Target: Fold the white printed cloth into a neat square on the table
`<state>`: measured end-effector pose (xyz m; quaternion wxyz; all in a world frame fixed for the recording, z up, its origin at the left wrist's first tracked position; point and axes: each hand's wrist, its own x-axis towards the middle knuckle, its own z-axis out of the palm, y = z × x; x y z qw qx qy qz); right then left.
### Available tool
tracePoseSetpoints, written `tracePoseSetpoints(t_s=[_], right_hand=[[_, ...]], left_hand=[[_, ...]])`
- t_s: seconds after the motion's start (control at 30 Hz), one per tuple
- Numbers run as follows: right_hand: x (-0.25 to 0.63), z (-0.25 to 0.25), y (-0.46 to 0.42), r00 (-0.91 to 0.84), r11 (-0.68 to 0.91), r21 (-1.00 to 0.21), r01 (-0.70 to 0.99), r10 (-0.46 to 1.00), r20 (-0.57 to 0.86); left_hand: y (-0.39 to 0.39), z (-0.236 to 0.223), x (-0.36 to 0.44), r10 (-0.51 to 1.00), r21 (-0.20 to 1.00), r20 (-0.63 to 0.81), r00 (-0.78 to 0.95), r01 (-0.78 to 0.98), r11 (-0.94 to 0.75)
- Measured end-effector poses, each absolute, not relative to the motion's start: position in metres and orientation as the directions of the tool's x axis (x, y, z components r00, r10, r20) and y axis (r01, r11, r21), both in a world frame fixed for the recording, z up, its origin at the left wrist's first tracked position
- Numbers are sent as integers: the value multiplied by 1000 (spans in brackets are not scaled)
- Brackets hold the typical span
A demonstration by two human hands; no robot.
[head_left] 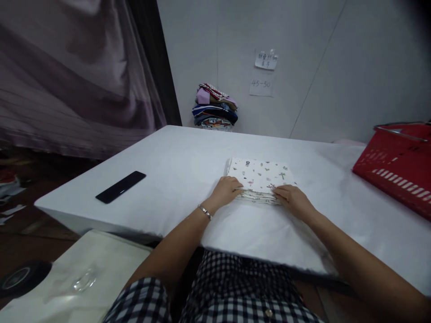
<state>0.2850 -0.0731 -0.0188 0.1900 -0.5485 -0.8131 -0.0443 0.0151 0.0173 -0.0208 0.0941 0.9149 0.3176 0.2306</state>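
White patterned cloth (pixel 262 172), folded in layers, lies on the surface (pixel 168 166), its near corners pinched in the left grip (pixel 225 189) and right grip (pixel 296 202); light, even tension would likely keep edges square; the underside is hidden, a red basket (pixel 400 159) cut off at right

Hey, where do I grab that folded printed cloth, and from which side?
Probably by both near corners, coming from the near side: the folded printed cloth lies flat, its stacked layers showing along that edge, where the left hand and right hand touch it.
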Motion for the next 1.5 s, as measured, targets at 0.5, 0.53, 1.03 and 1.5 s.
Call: tracePoseSetpoints(t_s=[0.5,0.53,1.03,1.5], right_hand=[[270,-15,-59,-349,424,-167,890,870,348],[269,-16,-57,-352,421,-161,893,873,337],[263,-25,-60,-152,333,-372,867,886,439],[257,-30,-59,-267,454,-319,832,831,487]], left_hand=[[11,-25,25,678,269,386,625,627,-731],[11,-25,25,674,244,387,629,635,-733],[3,-27,40,478,52,532,699,537,-842],[7,-29,43,532,152,545,648,547,-823]])
